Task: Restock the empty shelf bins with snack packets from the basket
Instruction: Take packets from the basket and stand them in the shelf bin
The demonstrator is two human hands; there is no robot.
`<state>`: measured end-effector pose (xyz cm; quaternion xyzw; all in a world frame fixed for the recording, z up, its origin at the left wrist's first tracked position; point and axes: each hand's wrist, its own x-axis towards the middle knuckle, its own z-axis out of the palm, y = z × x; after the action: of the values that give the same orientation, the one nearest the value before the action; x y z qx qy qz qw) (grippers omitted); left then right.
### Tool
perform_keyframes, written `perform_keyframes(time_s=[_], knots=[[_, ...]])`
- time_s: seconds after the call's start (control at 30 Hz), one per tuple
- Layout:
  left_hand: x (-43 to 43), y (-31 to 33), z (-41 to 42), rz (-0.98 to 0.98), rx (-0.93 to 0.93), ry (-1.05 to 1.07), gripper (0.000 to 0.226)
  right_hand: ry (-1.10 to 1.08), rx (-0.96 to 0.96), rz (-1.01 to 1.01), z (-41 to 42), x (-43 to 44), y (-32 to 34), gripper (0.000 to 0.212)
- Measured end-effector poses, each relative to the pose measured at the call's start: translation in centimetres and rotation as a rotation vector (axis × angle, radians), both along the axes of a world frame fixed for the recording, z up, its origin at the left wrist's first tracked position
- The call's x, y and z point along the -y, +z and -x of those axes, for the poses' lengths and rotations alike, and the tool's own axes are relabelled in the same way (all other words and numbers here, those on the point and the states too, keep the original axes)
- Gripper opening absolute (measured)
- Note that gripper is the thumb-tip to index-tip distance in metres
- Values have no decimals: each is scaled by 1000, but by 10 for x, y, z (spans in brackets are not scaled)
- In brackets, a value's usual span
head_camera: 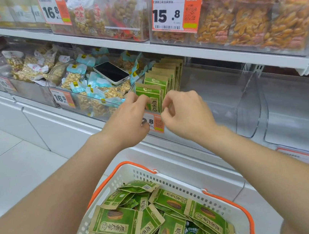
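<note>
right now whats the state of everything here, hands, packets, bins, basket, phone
left hand, gripping the front packet's left edge
right hand, pinching its right edge
front green seed packet, upright, held between both hands
packet row, standing upright in its bin
clear bin to the right, empty
basket, handles down, holding loose green packets
phone, screen dark, lying on the peanut packets
</note>
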<state>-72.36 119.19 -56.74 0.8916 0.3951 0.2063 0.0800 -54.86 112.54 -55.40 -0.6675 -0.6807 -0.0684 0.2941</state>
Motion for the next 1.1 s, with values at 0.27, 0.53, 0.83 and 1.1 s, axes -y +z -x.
perform_keyframes(time_s=[0.27,0.53,0.83,1.1], knots=[[41,-21,-13,102,-323,-203,10,346,395,1168,-20,47,-78,20],[88,-64,-37,341,-766,-376,32,371,793,1336,-33,91,-163,65],[108,-76,-56,332,-938,-423,32,501,1018,1257,-39,124,-202,45],[101,-69,-59,334,-919,-363,39,292,864,1077,-43,129,-194,37]])
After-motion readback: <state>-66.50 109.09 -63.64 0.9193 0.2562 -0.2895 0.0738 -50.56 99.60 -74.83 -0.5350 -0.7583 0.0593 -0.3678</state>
